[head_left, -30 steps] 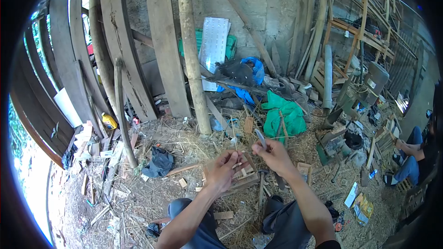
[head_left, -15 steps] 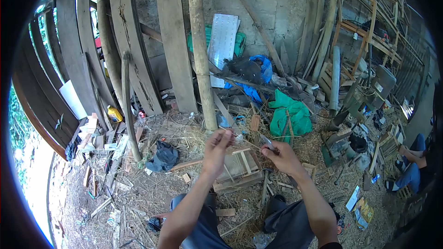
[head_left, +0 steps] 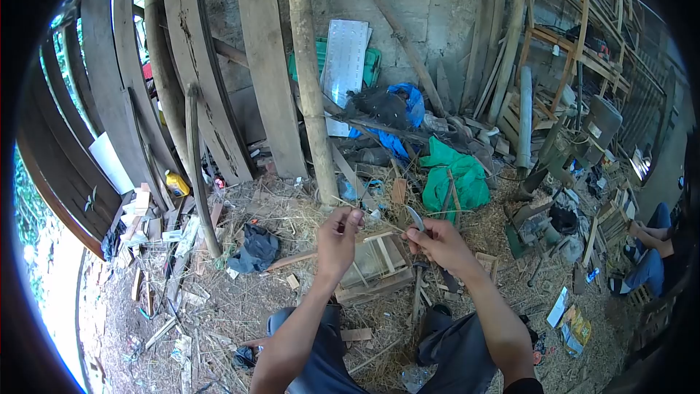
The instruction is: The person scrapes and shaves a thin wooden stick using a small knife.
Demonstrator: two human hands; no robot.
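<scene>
My left hand [head_left: 337, 242] is closed in a pinch on a thin strip of wood or cane [head_left: 391, 226], which slants across toward my other hand. In my right hand [head_left: 441, 245] is a small knife, its blade [head_left: 416, 219] pointing up and left close to the strip's far end. The fingers hide the knife's handle. Below both hands, a low wooden block with slats [head_left: 379, 266] sits on the ground in front of my knees. A hammer-like tool with a wooden handle [head_left: 417, 293] stands beside that block.
A bamboo post [head_left: 310, 80] rises just beyond my hands. A green plastic bag [head_left: 456, 179] and a dark cloth or bag [head_left: 255, 247] lie on the littered ground. Planks [head_left: 266, 66] lean at the left. Another person's leg [head_left: 649, 273] shows at the far right.
The knife blade has tilted more upright, and my right hand has shifted slightly up and left. My left hand has turned a little, still pinching the strip. The view has moved slightly.
</scene>
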